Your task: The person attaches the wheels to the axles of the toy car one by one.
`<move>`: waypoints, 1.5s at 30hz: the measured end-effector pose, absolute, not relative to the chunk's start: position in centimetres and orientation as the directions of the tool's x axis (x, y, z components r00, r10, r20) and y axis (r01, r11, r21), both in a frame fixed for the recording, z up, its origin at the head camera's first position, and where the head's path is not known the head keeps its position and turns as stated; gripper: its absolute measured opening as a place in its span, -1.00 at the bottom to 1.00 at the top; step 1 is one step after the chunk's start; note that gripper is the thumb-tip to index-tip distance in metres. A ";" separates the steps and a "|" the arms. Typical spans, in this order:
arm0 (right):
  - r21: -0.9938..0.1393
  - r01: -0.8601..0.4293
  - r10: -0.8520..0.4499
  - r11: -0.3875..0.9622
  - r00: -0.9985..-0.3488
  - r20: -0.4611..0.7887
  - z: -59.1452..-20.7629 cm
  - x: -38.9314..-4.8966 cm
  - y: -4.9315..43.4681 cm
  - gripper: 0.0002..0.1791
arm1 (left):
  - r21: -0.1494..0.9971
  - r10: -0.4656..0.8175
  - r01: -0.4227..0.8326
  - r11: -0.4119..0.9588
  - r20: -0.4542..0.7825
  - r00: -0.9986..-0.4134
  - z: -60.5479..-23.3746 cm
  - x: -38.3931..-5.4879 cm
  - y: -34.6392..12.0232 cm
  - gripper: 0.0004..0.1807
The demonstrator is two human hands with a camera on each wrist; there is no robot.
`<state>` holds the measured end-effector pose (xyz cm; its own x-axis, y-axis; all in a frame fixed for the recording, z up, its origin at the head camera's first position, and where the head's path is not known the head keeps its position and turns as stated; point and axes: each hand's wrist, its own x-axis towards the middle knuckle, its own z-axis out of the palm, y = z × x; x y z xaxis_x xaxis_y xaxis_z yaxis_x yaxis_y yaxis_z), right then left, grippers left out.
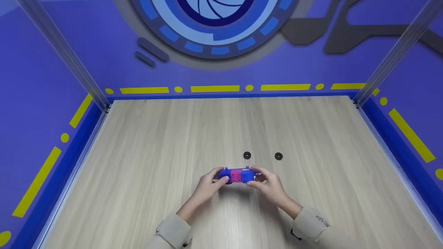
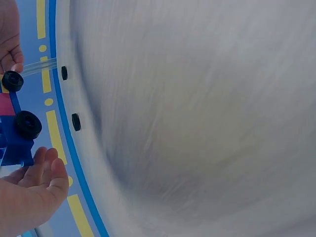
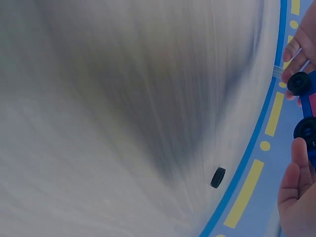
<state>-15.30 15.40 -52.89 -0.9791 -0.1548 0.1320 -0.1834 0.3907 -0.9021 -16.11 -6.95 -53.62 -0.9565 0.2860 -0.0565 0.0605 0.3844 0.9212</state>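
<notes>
A small toy car (image 1: 236,175) of blue and pink studded bricks is held level above the tabletop, between both hands. My left hand (image 1: 209,182) grips its left end, thumb on the near side. At the opposite end my right hand (image 1: 270,184) pinches the blue brick between thumb and fingers. Two black wheels sit on one side of the car, a front wheel (image 2: 27,124) and another wheel (image 2: 12,81) in the left wrist view. Small blue pegs stick out along its far side in the head view. Beyond the car lie two loose black tires, a left tire (image 1: 247,155) and a right tire (image 1: 278,156).
The pale wood-grain tabletop (image 1: 155,145) spreads around the hands. Blue-purple panels with yellow dashes stand at the back (image 1: 214,77), left and right. Metal posts (image 1: 391,55) rise at the back corners.
</notes>
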 end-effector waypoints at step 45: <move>-0.900 -0.250 -0.150 0.358 -0.966 0.209 -54.0 -14.0 13.9 -0.51 | 0.975 0.290 -0.021 0.220 -0.086 -0.953 -53.4 -15.6 -6.0 -0.24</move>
<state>-14.04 13.88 -53.97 -0.9663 -0.1504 0.2090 -0.2503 0.3580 -0.8996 -15.61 -6.04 -53.40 -0.9531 0.2902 -0.0862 -0.0212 0.2200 0.9753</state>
